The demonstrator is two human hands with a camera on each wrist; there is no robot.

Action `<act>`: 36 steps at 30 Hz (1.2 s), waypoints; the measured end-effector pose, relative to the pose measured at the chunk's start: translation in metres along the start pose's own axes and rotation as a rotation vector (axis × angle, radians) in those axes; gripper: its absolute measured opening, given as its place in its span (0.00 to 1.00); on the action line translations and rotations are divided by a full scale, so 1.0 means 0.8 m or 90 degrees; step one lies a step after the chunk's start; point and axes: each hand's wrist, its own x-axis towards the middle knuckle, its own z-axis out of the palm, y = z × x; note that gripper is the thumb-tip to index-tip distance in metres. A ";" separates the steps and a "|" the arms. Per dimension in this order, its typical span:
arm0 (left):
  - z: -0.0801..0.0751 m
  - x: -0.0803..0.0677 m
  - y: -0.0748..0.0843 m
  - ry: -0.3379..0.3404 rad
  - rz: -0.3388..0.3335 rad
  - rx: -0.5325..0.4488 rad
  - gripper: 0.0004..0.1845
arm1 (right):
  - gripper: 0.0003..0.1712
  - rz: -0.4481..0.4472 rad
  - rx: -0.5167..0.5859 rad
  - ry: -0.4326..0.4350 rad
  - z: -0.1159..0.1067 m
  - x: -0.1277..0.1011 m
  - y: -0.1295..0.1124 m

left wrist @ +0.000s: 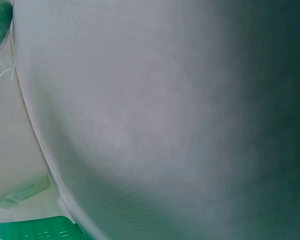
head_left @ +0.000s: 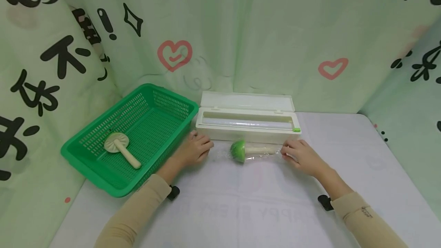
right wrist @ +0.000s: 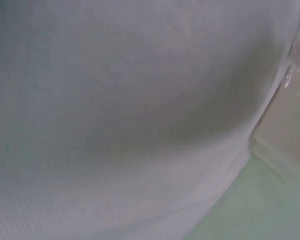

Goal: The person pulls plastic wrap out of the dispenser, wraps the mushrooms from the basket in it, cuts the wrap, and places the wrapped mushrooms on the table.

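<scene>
The right hand (head_left: 303, 156) rests on the white table (head_left: 344, 156) with its fingers curled. The fingertips pinch the edge of a clear sheet of plastic wrap (head_left: 262, 155). The wrap lies flat on the table and runs from that hand over toward the other hand.

On the wrap, just beside the right hand's fingertips, lies a toy mushroom (head_left: 246, 150). It has a green cap and a pale stem. The stem end points at the right hand and the cap points at the left hand. It lies on its side between the two hands.

The left hand (head_left: 194, 149) is on the far side of the mushroom, near the cap but not touching it. Its fingers are bent and rest on the table at the wrap's edge. I cannot tell if it pinches the wrap or only presses down.

Just behind both hands stands a long white wrap box (head_left: 246, 123) with its lid open. A roll of clear wrap shows inside.

Beside the left hand, on its outer side, sits a green basket (head_left: 86, 156). A pale toy mushroom (head_left: 120, 147) lies in it.

The two wrist views show only blurry table cloth, very close.
</scene>
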 end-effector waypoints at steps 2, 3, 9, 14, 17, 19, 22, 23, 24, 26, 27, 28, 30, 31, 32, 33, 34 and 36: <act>0.000 0.001 0.001 -0.026 0.050 0.000 0.05 | 0.09 -0.019 -0.013 -0.026 0.005 -0.001 -0.002; 0.000 0.002 0.002 -0.043 0.074 0.001 0.04 | 0.09 -0.027 -0.021 -0.041 0.007 -0.001 -0.003; 0.001 0.011 0.015 -0.181 0.176 0.025 0.05 | 0.06 -0.046 -0.073 -0.123 0.018 0.000 -0.006; 0.006 0.019 0.027 -0.275 0.184 0.041 0.07 | 0.06 -0.033 -0.087 -0.166 0.021 0.003 -0.009; 0.010 0.022 0.032 -0.329 0.165 0.052 0.09 | 0.05 -0.011 -0.088 -0.191 0.021 0.005 -0.011; 0.012 0.024 0.033 -0.342 0.148 0.044 0.10 | 0.05 0.016 -0.086 -0.210 0.019 0.006 -0.013; 0.010 0.024 0.031 -0.276 0.106 0.020 0.10 | 0.08 0.080 -0.057 -0.227 0.016 0.010 -0.016; 0.010 0.025 0.030 -0.233 0.079 0.007 0.09 | 0.09 0.103 -0.045 -0.227 0.015 0.012 -0.016; 0.010 0.026 0.029 -0.190 0.044 -0.008 0.09 | 0.10 0.122 -0.036 -0.224 0.015 0.014 -0.017; 0.010 0.029 0.028 -0.139 -0.045 -0.051 0.10 | 0.08 0.152 -0.017 -0.212 0.015 0.018 -0.017; 0.010 0.031 0.028 -0.134 -0.092 -0.083 0.12 | 0.06 0.161 -0.015 -0.203 0.016 0.020 -0.017; 0.011 0.034 0.029 -0.146 -0.137 -0.121 0.15 | 0.07 0.166 -0.019 -0.197 0.017 0.022 -0.017; 0.013 0.038 0.034 -0.210 -0.218 -0.186 0.21 | 0.11 0.175 -0.040 -0.179 0.020 0.024 -0.017; 0.014 0.040 0.037 -0.255 -0.247 -0.206 0.24 | 0.12 0.176 -0.049 -0.165 0.021 0.026 -0.018; 0.015 0.041 0.040 -0.292 -0.264 -0.221 0.27 | 0.13 0.175 -0.060 -0.149 0.022 0.027 -0.019; 0.017 0.042 0.042 -0.325 -0.275 -0.227 0.28 | 0.14 0.172 -0.076 -0.136 0.023 0.029 -0.020; 0.018 0.043 0.045 -0.348 -0.280 -0.224 0.28 | 0.16 0.168 -0.088 -0.123 0.024 0.031 -0.021; 0.021 0.043 0.049 -0.376 -0.286 -0.204 0.28 | 0.20 0.150 -0.105 -0.099 0.027 0.035 -0.023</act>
